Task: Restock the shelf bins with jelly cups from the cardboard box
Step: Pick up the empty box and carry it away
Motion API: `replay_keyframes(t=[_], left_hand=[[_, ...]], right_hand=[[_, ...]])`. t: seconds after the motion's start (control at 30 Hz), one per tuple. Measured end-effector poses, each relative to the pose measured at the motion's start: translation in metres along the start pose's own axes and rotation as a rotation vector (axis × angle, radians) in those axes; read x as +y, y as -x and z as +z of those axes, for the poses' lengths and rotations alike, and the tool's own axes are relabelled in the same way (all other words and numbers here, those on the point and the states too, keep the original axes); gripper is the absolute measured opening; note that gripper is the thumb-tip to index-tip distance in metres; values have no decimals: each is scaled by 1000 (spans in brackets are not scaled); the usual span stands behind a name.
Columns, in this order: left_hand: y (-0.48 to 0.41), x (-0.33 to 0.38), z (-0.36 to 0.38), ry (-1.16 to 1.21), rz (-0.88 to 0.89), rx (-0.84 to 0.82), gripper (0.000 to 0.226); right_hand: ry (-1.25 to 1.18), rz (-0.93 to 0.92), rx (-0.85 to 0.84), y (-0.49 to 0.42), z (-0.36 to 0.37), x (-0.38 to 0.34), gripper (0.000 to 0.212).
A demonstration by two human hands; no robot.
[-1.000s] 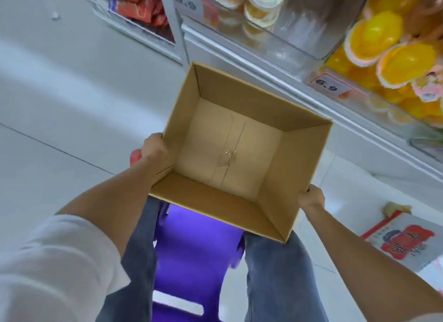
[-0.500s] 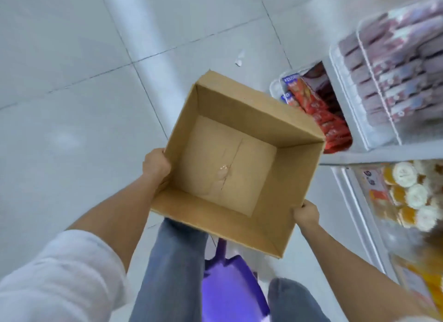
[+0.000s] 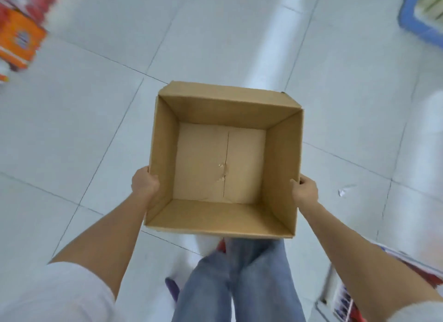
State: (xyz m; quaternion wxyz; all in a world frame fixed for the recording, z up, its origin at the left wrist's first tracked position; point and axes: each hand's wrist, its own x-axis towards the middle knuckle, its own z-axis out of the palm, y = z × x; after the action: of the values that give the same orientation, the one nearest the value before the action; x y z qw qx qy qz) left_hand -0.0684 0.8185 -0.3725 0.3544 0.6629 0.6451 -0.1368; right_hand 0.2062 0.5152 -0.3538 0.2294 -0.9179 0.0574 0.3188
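An open brown cardboard box point(image 3: 223, 105) is held up in front of me over a white tiled floor, and its inside holds nothing but a taped bottom seam. My left hand point(image 3: 144, 183) grips its left wall near the front corner. My right hand point(image 3: 305, 189) grips the right wall, fingers curled over the rim. No jelly cups or shelf bins are in view.
Blurred orange and red packages point(image 3: 19, 41) sit at the upper left. A blue basket edge point(image 3: 422, 26) shows at the upper right. A red and white rack corner point(image 3: 347, 300) lies at the lower right, a scrap of paper point(image 3: 342, 191) on the floor, and a purple stool edge point(image 3: 173, 289) behind my legs.
I have turned away from the shelves with the box in both hands; the jelly cup bins and snack racks have left the view, and open floor now lies ahead.
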Motion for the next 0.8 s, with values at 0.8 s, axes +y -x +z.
replay_keyframes(t=[0.8], left_hand=[[-358, -183, -356, 696, -812, 250, 21]], right_hand=[[642, -795, -450, 14, 504, -765, 24]])
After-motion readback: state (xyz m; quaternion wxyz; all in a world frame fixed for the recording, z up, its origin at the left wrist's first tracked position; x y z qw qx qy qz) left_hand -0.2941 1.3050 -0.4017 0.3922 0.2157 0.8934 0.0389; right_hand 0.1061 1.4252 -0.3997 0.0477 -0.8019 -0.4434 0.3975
